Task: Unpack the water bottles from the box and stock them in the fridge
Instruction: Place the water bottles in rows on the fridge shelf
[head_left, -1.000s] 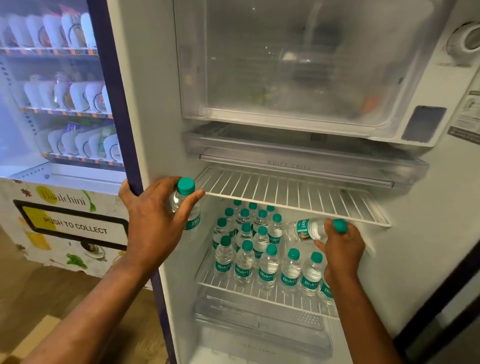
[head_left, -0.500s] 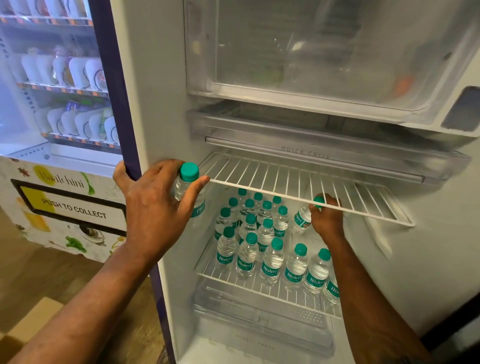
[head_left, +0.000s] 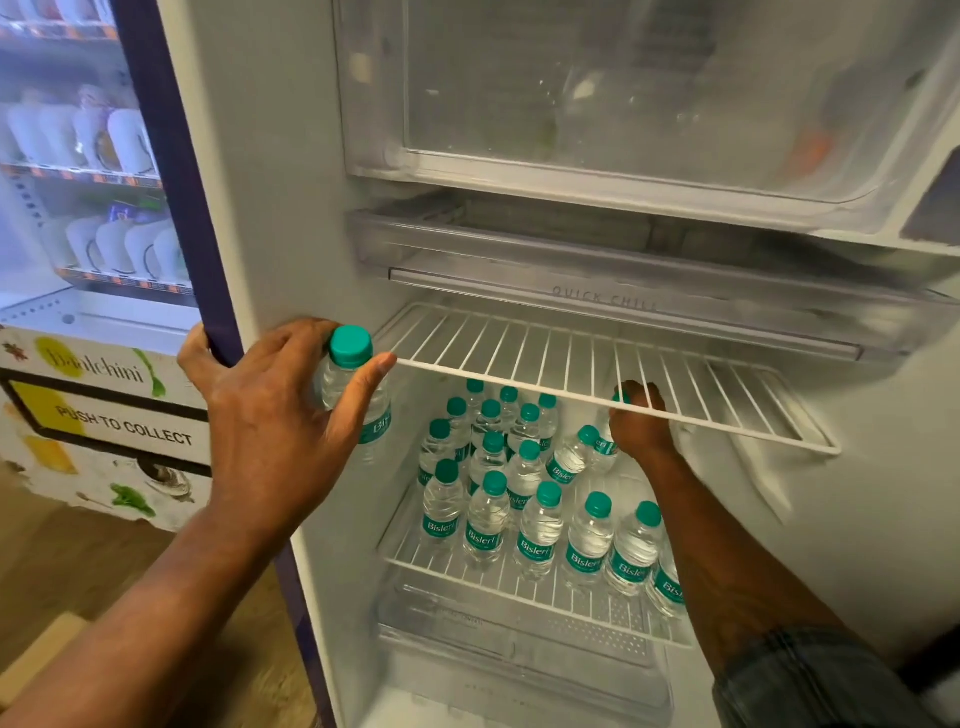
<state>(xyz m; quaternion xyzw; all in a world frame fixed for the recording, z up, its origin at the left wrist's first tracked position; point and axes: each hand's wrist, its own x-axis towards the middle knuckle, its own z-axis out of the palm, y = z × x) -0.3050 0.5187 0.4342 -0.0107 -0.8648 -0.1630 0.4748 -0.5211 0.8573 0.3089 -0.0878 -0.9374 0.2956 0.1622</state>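
The upper wire shelf (head_left: 571, 364) of the open fridge (head_left: 280, 208) is white and bare, and it juts forward at mid-height. Just off the left front corner of that shelf, the left hand (head_left: 270, 415) curls its fingers round a green-capped bottle (head_left: 358, 395), held upright, while the thumb hooks over the cabinet's purple edge. Under the shelf's right half, the right hand (head_left: 639, 421) reaches in with its fingers closed over the top of a second bottle (head_left: 605, 449); a leaning bottle (head_left: 569, 460) rests just beside that one. Below the shelf, the standing bottles (head_left: 488, 519) are packed in rows on the lower wire rack (head_left: 519, 584), with a clear drawer (head_left: 519, 644) beneath the rack. Directly above the shelf runs a clear chill tray (head_left: 571, 260), and above the tray is a frosted compartment door (head_left: 597, 93). Far left of the shelf, beyond the cabinet's edge, a lit vending machine (head_left: 104, 405) stands on a wooden floor (head_left: 62, 561). A tan corner (head_left: 36, 654) lies low on that floor, possibly cardboard, though it is too blurred to tell. A blue sleeve (head_left: 810, 675) covers the right forearm well below the shelf.
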